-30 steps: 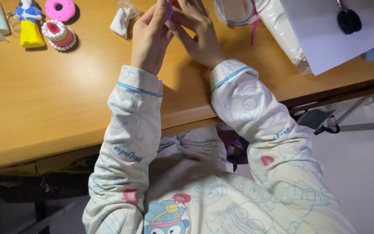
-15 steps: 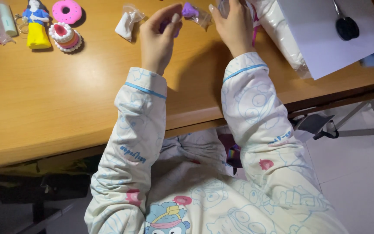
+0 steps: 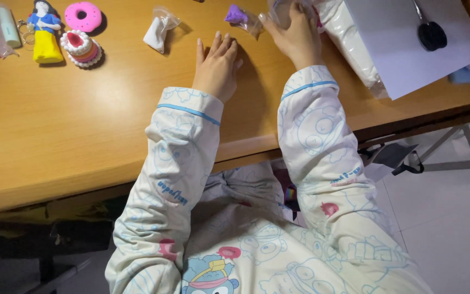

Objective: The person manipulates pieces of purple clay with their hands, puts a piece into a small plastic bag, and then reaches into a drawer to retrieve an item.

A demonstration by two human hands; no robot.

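Bare tabletop point(image 3: 82, 125) lies open left of the left hand point(image 3: 216, 68). Far-left passage is blocked by the clay figurine point(image 3: 44, 32), pink ring point(image 3: 82, 15) and small cake point(image 3: 81, 48). The white sheet point(image 3: 403, 43) blocks the right side.

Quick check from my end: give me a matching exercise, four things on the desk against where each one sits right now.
Things:
1. purple clay in a clear bag
2. pink donut model
3. white clay in a clear bag
4. dark round object

Places:
A. on the white sheet at the far right
B. just beside the right hand
C. far left, next to the small doll in a yellow skirt
D. beyond and left of the left hand, which lies flat

Pairs: 1-B, 2-C, 3-D, 4-A
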